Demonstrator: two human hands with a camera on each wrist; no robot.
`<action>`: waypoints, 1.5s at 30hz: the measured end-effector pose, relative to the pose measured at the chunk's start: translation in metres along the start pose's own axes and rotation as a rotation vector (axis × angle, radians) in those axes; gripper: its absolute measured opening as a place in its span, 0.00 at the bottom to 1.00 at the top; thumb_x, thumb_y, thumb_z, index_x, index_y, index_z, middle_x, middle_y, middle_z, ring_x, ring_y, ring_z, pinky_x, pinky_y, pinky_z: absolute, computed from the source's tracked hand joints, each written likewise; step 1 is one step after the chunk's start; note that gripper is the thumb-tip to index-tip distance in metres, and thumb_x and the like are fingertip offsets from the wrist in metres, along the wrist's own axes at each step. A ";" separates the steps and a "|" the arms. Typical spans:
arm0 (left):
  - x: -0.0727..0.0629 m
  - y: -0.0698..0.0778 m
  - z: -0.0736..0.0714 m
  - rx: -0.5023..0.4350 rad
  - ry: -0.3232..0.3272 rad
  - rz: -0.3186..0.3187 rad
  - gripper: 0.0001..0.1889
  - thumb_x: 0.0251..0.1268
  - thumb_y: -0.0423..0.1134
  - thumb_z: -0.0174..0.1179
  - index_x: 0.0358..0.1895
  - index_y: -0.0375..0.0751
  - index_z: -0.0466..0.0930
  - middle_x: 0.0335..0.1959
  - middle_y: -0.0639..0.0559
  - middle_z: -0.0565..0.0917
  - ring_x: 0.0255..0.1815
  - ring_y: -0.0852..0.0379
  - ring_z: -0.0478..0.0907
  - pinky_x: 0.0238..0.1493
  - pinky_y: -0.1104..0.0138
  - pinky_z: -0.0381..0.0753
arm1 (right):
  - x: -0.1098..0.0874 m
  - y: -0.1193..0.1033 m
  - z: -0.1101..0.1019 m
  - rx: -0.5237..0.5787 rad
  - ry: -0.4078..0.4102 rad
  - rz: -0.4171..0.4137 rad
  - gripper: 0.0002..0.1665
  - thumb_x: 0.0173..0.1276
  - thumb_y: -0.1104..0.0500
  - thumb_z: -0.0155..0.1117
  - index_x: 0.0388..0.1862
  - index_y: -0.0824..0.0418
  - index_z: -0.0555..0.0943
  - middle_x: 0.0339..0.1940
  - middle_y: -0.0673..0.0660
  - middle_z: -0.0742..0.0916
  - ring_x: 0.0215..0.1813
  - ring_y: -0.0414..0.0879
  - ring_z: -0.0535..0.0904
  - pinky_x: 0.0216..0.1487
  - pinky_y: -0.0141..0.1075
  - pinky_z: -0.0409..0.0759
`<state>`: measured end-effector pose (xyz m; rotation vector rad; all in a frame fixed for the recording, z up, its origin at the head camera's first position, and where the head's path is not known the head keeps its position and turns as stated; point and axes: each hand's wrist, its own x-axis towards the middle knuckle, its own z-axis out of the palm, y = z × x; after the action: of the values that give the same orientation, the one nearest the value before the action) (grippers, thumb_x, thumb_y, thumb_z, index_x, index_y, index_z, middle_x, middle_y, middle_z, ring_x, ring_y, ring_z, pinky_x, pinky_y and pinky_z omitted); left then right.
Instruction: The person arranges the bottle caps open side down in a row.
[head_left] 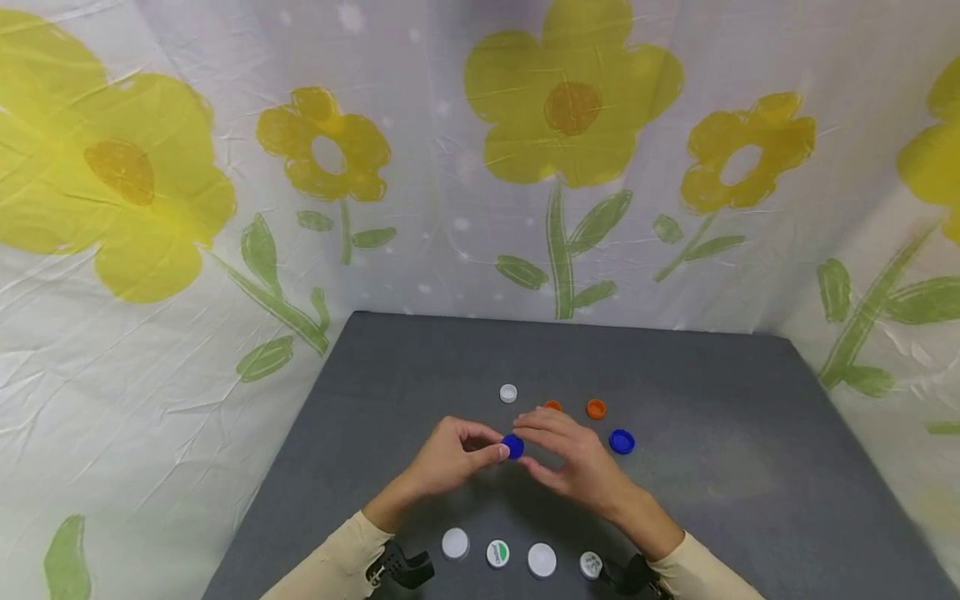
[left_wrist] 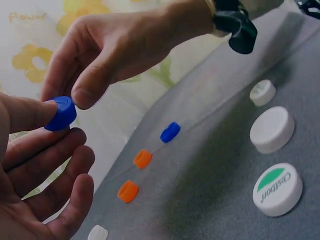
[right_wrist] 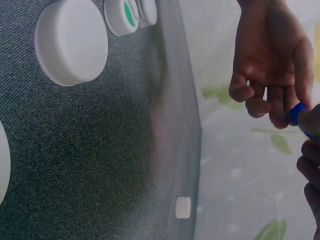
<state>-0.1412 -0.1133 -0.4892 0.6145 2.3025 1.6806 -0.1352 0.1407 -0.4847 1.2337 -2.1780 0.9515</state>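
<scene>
Vividly blue, the short round cap (left_wrist: 62, 114)

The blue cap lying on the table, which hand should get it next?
Probably the right hand: in the head view it is nearer to the blue cap on the table, while the left hand pinches the other blue cap.

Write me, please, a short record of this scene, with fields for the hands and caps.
Left hand: pinches a blue bottle cap
Right hand: close to that cap, contact unclear
Caps around hands: one white cap, two orange caps, another blue cap
Near row: four white caps, including a Cestbon cap second from left
Surface: dark grey tabletop
Backdrop: white flower-print sheet
</scene>
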 end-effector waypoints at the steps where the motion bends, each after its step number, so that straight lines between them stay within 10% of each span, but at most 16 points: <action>1: 0.000 0.000 0.000 -0.025 -0.011 -0.011 0.09 0.73 0.37 0.73 0.45 0.34 0.94 0.39 0.34 0.93 0.36 0.54 0.88 0.38 0.68 0.86 | 0.000 -0.001 0.000 -0.004 -0.005 -0.007 0.34 0.53 0.68 0.88 0.61 0.59 0.89 0.61 0.56 0.91 0.64 0.53 0.89 0.81 0.36 0.71; 8: -0.004 0.005 0.000 0.039 -0.002 0.033 0.11 0.76 0.39 0.70 0.51 0.35 0.93 0.42 0.38 0.94 0.40 0.56 0.91 0.44 0.62 0.90 | 0.000 -0.002 0.000 -0.042 -0.017 0.009 0.29 0.58 0.65 0.87 0.60 0.60 0.89 0.60 0.56 0.92 0.64 0.52 0.89 0.80 0.37 0.73; 22: -0.018 0.019 -0.014 0.630 0.220 0.449 0.14 0.60 0.36 0.82 0.49 0.44 0.94 0.45 0.53 0.95 0.42 0.56 0.91 0.45 0.61 0.90 | 0.017 -0.013 0.009 0.028 -0.037 0.137 0.20 0.65 0.62 0.84 0.56 0.60 0.92 0.53 0.53 0.94 0.60 0.50 0.91 0.64 0.50 0.88; 32: -0.025 0.011 -0.039 0.869 0.045 0.352 0.11 0.59 0.39 0.83 0.45 0.46 0.95 0.39 0.55 0.95 0.40 0.56 0.89 0.43 0.60 0.88 | 0.037 -0.018 0.036 -0.121 -0.247 0.115 0.12 0.65 0.57 0.83 0.45 0.59 0.93 0.44 0.52 0.95 0.51 0.48 0.91 0.56 0.44 0.89; 45: -0.034 -0.035 -0.026 1.130 -0.031 0.280 0.13 0.55 0.44 0.82 0.25 0.54 0.84 0.25 0.59 0.86 0.31 0.53 0.85 0.34 0.54 0.82 | 0.038 -0.013 0.077 -0.106 -0.540 0.209 0.07 0.62 0.57 0.83 0.30 0.51 0.90 0.31 0.47 0.91 0.32 0.35 0.80 0.34 0.35 0.80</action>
<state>-0.1293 -0.1600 -0.5165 1.1518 3.0893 0.2367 -0.1469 0.0573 -0.5048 1.3455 -2.7793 0.6101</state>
